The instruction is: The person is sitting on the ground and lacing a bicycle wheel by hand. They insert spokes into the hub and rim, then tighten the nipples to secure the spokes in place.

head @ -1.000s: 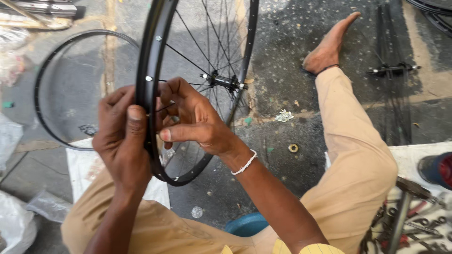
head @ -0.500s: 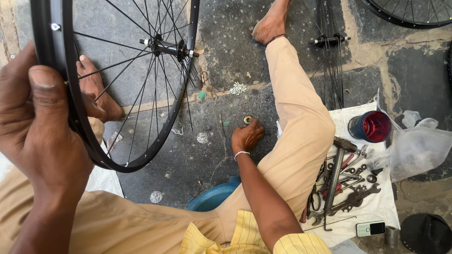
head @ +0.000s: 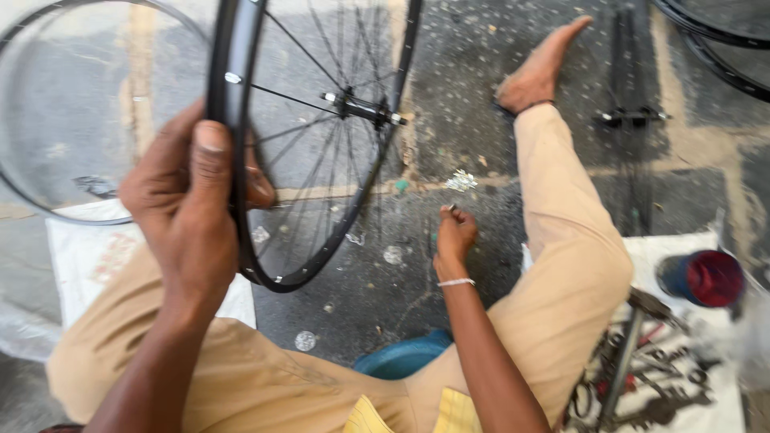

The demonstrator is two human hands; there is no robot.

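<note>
My left hand [head: 188, 212] grips the black rim of a spoked bicycle wheel [head: 321, 104] and holds it upright over my lap, thumb on the rim's outer face. The wheel's hub [head: 361, 107] sits at mid-height, with thin spokes running out to the rim. My right hand [head: 455, 240] is low between my legs, just above the stained concrete floor. Its fingertips pinch a small pale metal piece [head: 450, 208]. A thin white bangle circles that wrist.
A bare silver rim [head: 24, 192] lies at the left, partly on a white sack [head: 88, 256]. On a white cloth at the right lie several tools [head: 634, 369] and a red-capped can [head: 706, 277]. A blue bowl [head: 401, 357] sits under my knee. More wheels [head: 714, 48] lie far right.
My right hand has risen slightly off the floor with the small piece pinched in its fingers. The view swung so the wheel sits further right and the silver rim shows again.
</note>
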